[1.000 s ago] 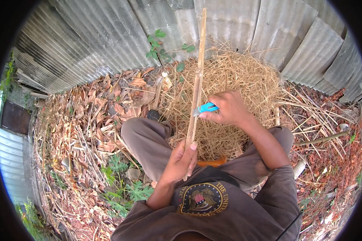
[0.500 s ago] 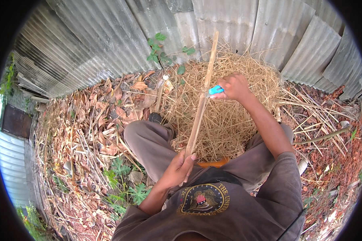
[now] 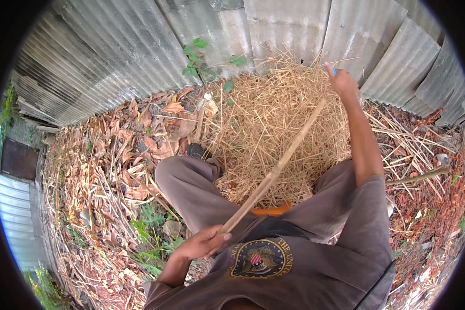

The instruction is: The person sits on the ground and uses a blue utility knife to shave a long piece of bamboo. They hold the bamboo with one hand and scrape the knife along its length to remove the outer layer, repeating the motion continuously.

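My left hand [image 3: 203, 243] is closed round the near end of a long, pale bamboo strip [image 3: 271, 176], low and left of my shirt front. The strip slants up and away to the right, its far end over the pile of straw-like shavings [image 3: 263, 124]. Beyond that end, my right hand [image 3: 343, 84] is closed on a blue cutter knife [image 3: 334, 71], held apart from the strip. Only a small bit of the cutter shows; its blade cannot be made out.
Corrugated metal sheets [image 3: 289, 31] stand as a wall behind the pile. Dry leaves [image 3: 134, 150] cover the ground at left, and thin loose strips [image 3: 398, 139] lie at right. An orange thing [image 3: 272, 210] shows between my legs. A small green plant [image 3: 194, 59] grows by the wall.
The bamboo strip has swung right and come lower, with my left hand shifting down and left. My right hand has moved up and right with the cutter, off the strip.
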Demonstrator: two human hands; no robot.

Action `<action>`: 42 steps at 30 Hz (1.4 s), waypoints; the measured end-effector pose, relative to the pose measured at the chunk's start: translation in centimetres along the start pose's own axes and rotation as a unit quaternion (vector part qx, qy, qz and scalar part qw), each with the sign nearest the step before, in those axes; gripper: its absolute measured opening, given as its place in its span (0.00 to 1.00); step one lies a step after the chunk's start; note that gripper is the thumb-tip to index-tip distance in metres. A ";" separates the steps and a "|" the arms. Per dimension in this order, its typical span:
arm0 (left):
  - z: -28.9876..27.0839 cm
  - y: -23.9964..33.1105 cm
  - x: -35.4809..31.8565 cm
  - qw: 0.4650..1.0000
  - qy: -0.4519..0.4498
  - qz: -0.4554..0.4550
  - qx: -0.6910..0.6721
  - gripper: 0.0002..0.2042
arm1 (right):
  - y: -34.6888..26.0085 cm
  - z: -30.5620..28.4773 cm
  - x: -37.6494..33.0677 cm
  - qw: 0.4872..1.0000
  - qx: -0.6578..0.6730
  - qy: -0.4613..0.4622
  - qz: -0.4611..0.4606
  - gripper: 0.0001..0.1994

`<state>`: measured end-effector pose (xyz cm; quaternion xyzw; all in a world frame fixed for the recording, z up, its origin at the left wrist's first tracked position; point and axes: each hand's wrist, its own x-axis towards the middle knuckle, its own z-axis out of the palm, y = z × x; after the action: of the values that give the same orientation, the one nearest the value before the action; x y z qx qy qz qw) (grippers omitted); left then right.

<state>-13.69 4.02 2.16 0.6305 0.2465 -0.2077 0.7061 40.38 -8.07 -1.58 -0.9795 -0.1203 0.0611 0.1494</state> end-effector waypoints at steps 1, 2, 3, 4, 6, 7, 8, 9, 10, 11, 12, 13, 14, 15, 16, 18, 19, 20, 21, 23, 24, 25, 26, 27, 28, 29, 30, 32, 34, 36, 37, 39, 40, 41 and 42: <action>0.0 -0.4 -2.0 1.000 0.007 -0.010 0.009 0.10 | 4.7 -0.9 1.4 0.996 0.059 0.066 -0.021 0.41; 0.1 -0.4 -2.2 1.000 0.010 -0.012 0.005 0.10 | 6.7 -1.8 1.8 0.989 0.089 0.104 -0.052 0.40; -0.1 -0.2 -0.9 0.998 0.056 0.023 -0.028 0.10 | 7.1 -1.5 0.8 0.987 0.089 0.109 -0.083 0.40; -0.6 -0.1 0.7 0.993 0.091 0.038 -0.064 0.11 | 6.7 -0.6 -1.0 0.985 0.078 0.095 -0.121 0.39; -1.7 1.9 5.0 0.984 0.130 0.096 -0.073 0.11 | 4.2 -0.1 -3.5 0.974 0.073 0.083 -0.198 0.38; -1.3 2.6 6.3 0.983 0.132 0.107 -0.065 0.11 | 3.0 -0.7 -4.7 0.971 0.097 0.069 -0.207 0.38; -0.7 3.0 7.4 0.982 0.133 0.124 -0.056 0.11 | 1.8 -1.6 -5.7 0.967 0.122 0.061 -0.217 0.37; 0.1 3.7 8.1 0.983 0.125 0.123 -0.057 0.10 | 1.5 -1.9 -6.5 0.961 0.135 0.043 -0.239 0.36; 0.9 4.7 8.6 0.983 0.119 0.127 -0.055 0.10 | 1.0 -2.2 -7.4 0.952 0.151 0.028 -0.263 0.36; 1.6 5.5 8.9 0.984 0.117 0.127 -0.053 0.10 | 0.2 -2.6 -8.7 0.942 0.148 0.002 -0.302 0.34; 2.1 5.8 9.1 0.983 0.115 0.130 -0.057 0.09 | -0.6 -2.9 -10.1 0.929 0.144 -0.025 -0.340 0.32; 2.4 5.9 9.5 0.983 0.105 0.138 -0.054 0.09 | -1.2 -2.5 -11.1 0.904 0.184 -0.007 -0.385 0.27; 2.8 6.0 9.7 0.984 0.095 0.143 -0.054 0.09 | -1.6 -1.9 -12.0 0.875 0.223 0.009 -0.430 0.23; 3.2 6.0 9.8 0.984 0.085 0.148 -0.054 0.09 | -2.0 -1.4 -12.6 0.842 0.260 0.025 -0.473 0.21; 3.5 6.0 9.7 0.983 0.083 0.154 -0.056 0.09 | -2.5 -1.1 -12.9 0.837 0.261 0.022 -0.480 0.21; 3.8 5.3 9.6 0.984 0.081 0.149 -0.055 0.09 | -3.1 -0.7 -13.3 0.827 0.264 0.016 -0.496 0.22; 3.7 5.1 9.3 0.984 0.083 0.147 -0.053 0.09 | -3.3 -0.8 -13.2 0.811 0.290 0.035 -0.508 0.22; 3.7 5.0 9.0 0.985 0.077 0.143 -0.058 0.09 | -3.5 -0.9 -13.2 0.793 0.315 0.053 -0.519 0.21; 3.6 4.9 8.6 0.986 0.071 0.139 -0.064 0.09 | -3.7 -1.1 -13.1 0.773 0.340 0.070 -0.530 0.21; 3.7 4.7 8.4 0.986 0.070 0.139 -0.064 0.09 | -3.9 -0.1 -12.6 0.754 0.311 0.051 -0.576 0.20; 3.7 4.7 8.3 0.985 0.075 0.144 -0.057 0.09 | -4.0 0.3 -12.5 0.744 0.296 0.041 -0.598 0.19; 3.6 4.7 8.2 0.984 0.084 0.149 -0.051 0.09 | -4.1 0.0 -12.8 0.751 0.294 0.019 -0.591 0.20; 3.6 4.6 8.0 0.984 0.083 0.145 -0.060 0.09 | -4.2 -0.4 -13.4 0.758 0.292 -0.003 -0.583 0.21; 3.5 4.6 7.8 0.984 0.082 0.141 -0.069 0.09 | -4.3 -0.6 -13.9 0.765 0.289 -0.024 -0.575 0.21; 3.5 4.6 7.8 0.984 0.079 0.141 -0.080 0.09 | -4.5 -0.7 -14.2 0.761 0.292 -0.005 -0.580 0.21; 3.5 4.6 7.8 0.983 0.078 0.146 -0.081 0.09 | -4.6 -0.6 -14.4 0.756 0.296 0.013 -0.584 0.20; 3.5 4.5 7.8 0.982 0.077 0.150 -0.083 0.09 | -4.7 -0.4 -14.4 0.752 0.299 0.032 -0.587 0.19; 3.5 4.1 7.9 0.982 0.073 0.153 -0.087 0.09 | -4.8 0.3 -13.9 0.762 0.294 -0.009 -0.577 0.18; 3.4 3.8 7.8 0.982 0.070 0.148 -0.092 0.09 | -4.9 1.4 -13.3 0.754 0.316 -0.004 -0.575 0.15; 3.5 3.7 7.7 0.983 0.067 0.141 -0.092 0.09 | -5.2 2.5 -12.8 0.725 0.366 0.047 -0.582 0.09; 3.5 3.5 7.5 0.984 0.067 0.133 -0.094 0.09 | -5.5 2.5 -13.3 0.768 0.397 -0.002 -0.503 0.07; 3.7 3.5 7.3 0.983 0.065 0.142 -0.096 0.09 | -5.8 2.1 -14.4 0.826 0.446 -0.099 -0.329 0.10; 3.7 3.4 7.2 0.983 0.063 0.146 -0.096 0.09 | -5.8 1.6 -14.7 0.779 0.548 -0.134 -0.272 0.13; 3.7 3.2 7.1 0.982 0.060 0.146 -0.102 0.10 | -6.0 1.1 -14.8 0.719 0.642 -0.166 -0.211 0.15; 3.6 2.7 7.1 0.982 0.058 0.146 -0.107 0.10 | -6.1 0.9 -14.9 0.646 0.724 -0.195 -0.146 0.18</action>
<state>-6.10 0.88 0.22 0.5911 0.2129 -0.0377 0.7771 24.59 -5.97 0.70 -0.4949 -0.2051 0.2958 0.7909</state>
